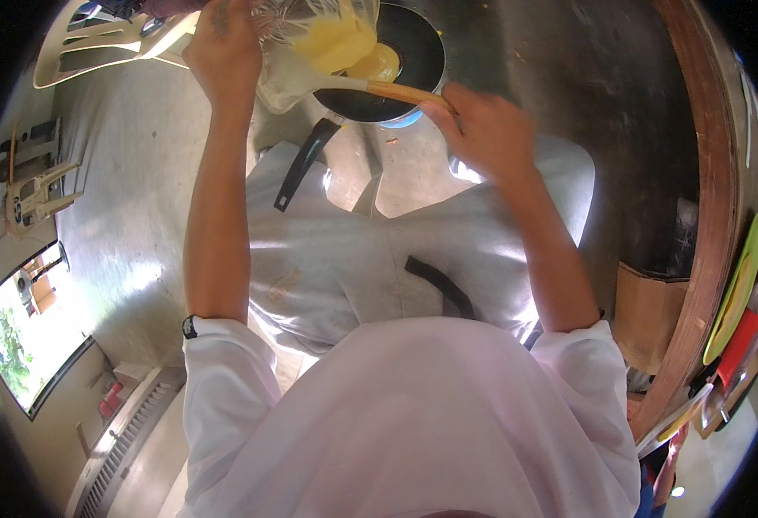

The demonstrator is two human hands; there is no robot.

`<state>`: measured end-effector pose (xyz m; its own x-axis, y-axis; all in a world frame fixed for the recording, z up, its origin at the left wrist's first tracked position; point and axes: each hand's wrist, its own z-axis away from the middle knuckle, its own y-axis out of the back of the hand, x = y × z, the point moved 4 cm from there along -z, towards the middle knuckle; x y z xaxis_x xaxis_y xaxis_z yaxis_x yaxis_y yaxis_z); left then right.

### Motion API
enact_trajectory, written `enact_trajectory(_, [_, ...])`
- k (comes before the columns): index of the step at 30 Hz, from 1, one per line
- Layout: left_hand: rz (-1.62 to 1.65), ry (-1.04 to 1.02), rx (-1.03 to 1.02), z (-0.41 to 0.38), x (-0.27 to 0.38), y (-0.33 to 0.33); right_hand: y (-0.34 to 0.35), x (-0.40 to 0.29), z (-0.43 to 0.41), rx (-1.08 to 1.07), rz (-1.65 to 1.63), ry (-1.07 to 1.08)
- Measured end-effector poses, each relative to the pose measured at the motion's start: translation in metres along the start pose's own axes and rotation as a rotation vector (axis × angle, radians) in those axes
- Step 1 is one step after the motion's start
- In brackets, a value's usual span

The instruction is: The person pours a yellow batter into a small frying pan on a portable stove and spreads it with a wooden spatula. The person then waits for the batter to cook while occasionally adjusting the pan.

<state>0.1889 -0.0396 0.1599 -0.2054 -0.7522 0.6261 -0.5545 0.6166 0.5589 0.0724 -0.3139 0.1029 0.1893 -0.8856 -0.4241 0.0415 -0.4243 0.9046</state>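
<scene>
My left hand [228,55] grips the gathered edge of a clear plastic bag [276,84], tilted over a black frying pan [417,45]. Yellow batter [335,46] fills part of the bag, and a rounded pool of the same batter [379,63] lies in the pan. In my right hand [486,129] is the wooden handle of a spatula [395,90]; its pale head reaches the bag and looks partly hidden by the plastic. The pan's black handle [307,165] points toward me. Something blue [405,120] shows beneath the pan.
A cream plastic chair [103,48] stands close by my left hand. To the right runs a wooden table edge [690,285] with a green plate [735,285] on it and a cardboard box [651,317] below. Part of another person [667,472] shows at lower right.
</scene>
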Motion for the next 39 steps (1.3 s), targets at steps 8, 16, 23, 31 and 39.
enact_trajectory(8, [0.001,0.050,0.016,0.002,-0.007,-0.004,-0.014,0.036,0.005,-0.069,0.106,-0.143])
enact_trajectory(16, [-0.104,0.031,0.025,-0.001,-0.012,-0.013,-0.026,0.018,0.005,-0.100,-0.085,-0.217])
enact_trajectory(23, [-0.089,0.126,0.010,0.000,-0.021,-0.007,-0.040,0.038,0.013,-0.198,-0.071,-0.340])
enact_trajectory(31, [-0.054,0.112,0.007,0.011,-0.004,-0.012,-0.012,0.023,-0.005,-0.015,-0.282,-0.359])
enact_trajectory(39, [0.042,0.135,-0.027,0.014,-0.005,-0.018,-0.053,0.026,0.011,-0.078,-0.327,-0.399])
